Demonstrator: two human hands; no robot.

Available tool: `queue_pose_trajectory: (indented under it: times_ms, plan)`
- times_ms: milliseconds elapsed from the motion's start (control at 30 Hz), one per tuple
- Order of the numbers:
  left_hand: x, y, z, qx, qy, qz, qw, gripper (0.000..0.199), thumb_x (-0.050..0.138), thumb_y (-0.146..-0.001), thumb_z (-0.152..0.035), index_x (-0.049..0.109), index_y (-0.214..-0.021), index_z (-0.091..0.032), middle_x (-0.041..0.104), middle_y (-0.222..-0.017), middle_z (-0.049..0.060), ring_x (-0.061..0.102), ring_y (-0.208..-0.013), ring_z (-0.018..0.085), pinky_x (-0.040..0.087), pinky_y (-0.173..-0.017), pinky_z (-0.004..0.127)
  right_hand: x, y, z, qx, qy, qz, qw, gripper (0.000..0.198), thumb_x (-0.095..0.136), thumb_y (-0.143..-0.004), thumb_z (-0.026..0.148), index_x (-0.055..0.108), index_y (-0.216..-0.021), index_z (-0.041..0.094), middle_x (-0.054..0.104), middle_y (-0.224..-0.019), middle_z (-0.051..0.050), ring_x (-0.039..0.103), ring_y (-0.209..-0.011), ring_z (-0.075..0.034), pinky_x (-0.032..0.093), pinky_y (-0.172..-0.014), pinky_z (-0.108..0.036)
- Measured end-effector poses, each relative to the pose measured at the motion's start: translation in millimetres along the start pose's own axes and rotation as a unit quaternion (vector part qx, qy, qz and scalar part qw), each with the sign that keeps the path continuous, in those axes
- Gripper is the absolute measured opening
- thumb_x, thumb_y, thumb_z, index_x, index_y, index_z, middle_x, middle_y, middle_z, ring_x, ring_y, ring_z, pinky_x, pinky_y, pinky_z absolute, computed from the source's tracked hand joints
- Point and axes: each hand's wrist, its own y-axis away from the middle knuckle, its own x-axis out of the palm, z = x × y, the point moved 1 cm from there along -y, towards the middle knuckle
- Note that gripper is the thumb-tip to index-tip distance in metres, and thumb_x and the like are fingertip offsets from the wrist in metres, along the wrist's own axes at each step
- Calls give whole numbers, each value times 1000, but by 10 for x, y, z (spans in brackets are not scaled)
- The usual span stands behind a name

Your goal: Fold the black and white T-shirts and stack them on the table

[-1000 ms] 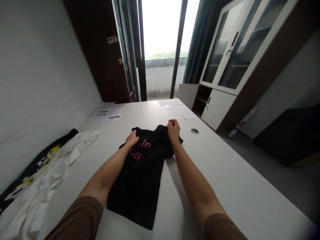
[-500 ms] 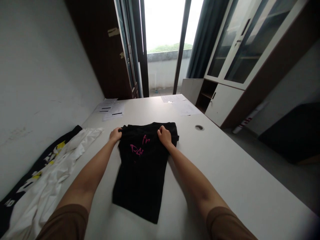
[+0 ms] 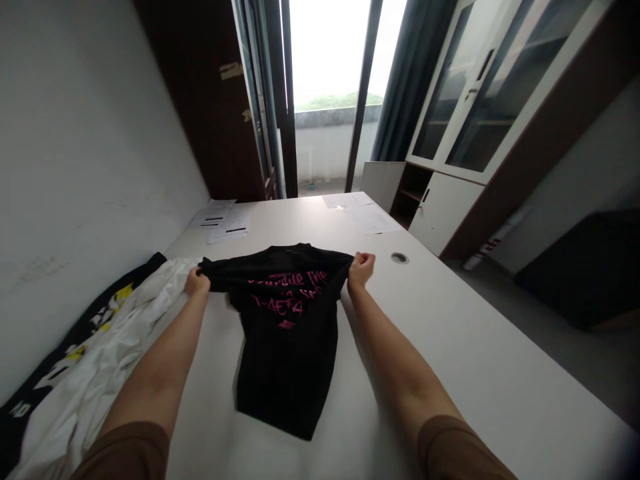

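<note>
A black T-shirt [image 3: 287,360] with pink lettering lies on the white table [image 3: 425,347], its hem toward me. Its upper part is pulled taut sideways between my two hands. My left hand [image 3: 198,281] is closed on the sleeve end at the left, close beside a white garment. At the opposite side my right hand [image 3: 361,271] grips the other sleeve end in a fist. Slack folds run across the printed chest, so part of the lettering is hidden.
Along the wall at left lie a white garment [image 3: 113,353] and a black garment with yellow and white print [image 3: 85,333]. Papers [image 3: 227,223] rest at the far left, more papers [image 3: 367,213] at the far right. A round cable hole [image 3: 399,258] pierces the tabletop near its right edge.
My hands have moved apart, the left one leftward and the right one rightward. The shirt's top has spread wide, and more pink lettering shows.
</note>
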Motion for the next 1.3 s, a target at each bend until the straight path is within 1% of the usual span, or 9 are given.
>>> queue_pose_trajectory:
  times_ms: [200, 300, 400, 533, 633, 767, 900, 1133, 1300]
  plan:
    - [-91, -36, -151, -124, -47, -31, 991, 23, 43, -97, -14, 62, -109, -9, 68, -102, 14, 60, -112, 32, 48, -96, 44, -301, -539, -375, 101, -2, -103, 990, 11, 44, -88, 25, 50, -96, 22, 65, -100, -11, 64, -94, -25, 49, -91, -36]
    - [-47, 12, -380, -78, -50, -29, 995, 21, 52, -92, -17, 63, -109, -10, 67, -112, 16, 56, -123, 33, 43, -107, 47, -352, -556, -373, 72, 10, -109, 991, 13, 45, -88, 28, 53, -96, 21, 64, -96, -10, 63, -90, -25, 49, -90, -36]
    - [15, 339, -716, 100, -26, 48, 993, 23, 54, -91, -19, 67, -109, -17, 66, -120, 12, 55, -125, 27, 39, -114, 40, -355, -508, -217, -22, 1, -119, 993, 19, 43, -90, 29, 56, -101, 19, 64, -97, -9, 61, -88, -23, 49, -86, -35]
    - [-40, 1205, -1115, 409, 31, 335, 848, 26, 48, -99, -31, 70, -111, -27, 71, -114, 5, 64, -111, 23, 45, -106, 35, -292, -454, 50, -145, 8, -17, 989, 26, 45, -93, 33, 63, -104, 18, 67, -94, -8, 60, -90, -22, 47, -86, -34]
    - [-207, 1809, -1174, 483, -5, 469, 739, 26, 49, -101, -41, 71, -110, -31, 72, -107, 4, 67, -104, 25, 45, -101, 36, -194, -411, 110, -159, 40, 160, 974, 28, 45, -94, 30, 68, -106, 20, 71, -86, -3, 63, -82, -19, 47, -83, -31]
    - [-454, 2157, -965, 428, -76, 489, 756, 25, 43, -103, -40, 66, -101, -30, 69, -87, 5, 67, -83, 24, 47, -82, 32, -87, -272, -9, -151, 164, 376, 900, 23, 52, -90, 21, 73, -99, 24, 72, -83, 0, 64, -78, -17, 46, -78, -27]
    - [-761, 2156, -696, 343, -79, 560, 751, 28, 35, -105, -41, 60, -99, -28, 63, -79, 1, 60, -71, 19, 40, -68, 27, -73, -85, -76, -205, 248, 306, 896, 23, 54, -94, 22, 73, -105, 25, 73, -105, -5, 65, -90, -21, 46, -80, -29]
    - [-1306, 2085, -395, 219, 0, 714, 665, 27, 49, -99, -44, 61, -88, -22, 58, -83, -2, 51, -77, 15, 42, -74, 25, -37, 140, 13, -321, 324, 337, 824, 17, 58, -93, 28, 73, -96, 21, 71, -105, -11, 60, -107, -26, 46, -92, -33]
    - [-1482, 2216, -376, 177, -26, 813, 555, 16, 66, -87, -37, 71, -95, -25, 62, -75, -3, 53, -67, 14, 40, -60, 23, -33, 89, -69, -268, 371, 372, 808, 26, 55, -97, 36, 71, -115, 26, 73, -99, -11, 68, -92, -27, 49, -84, -37]
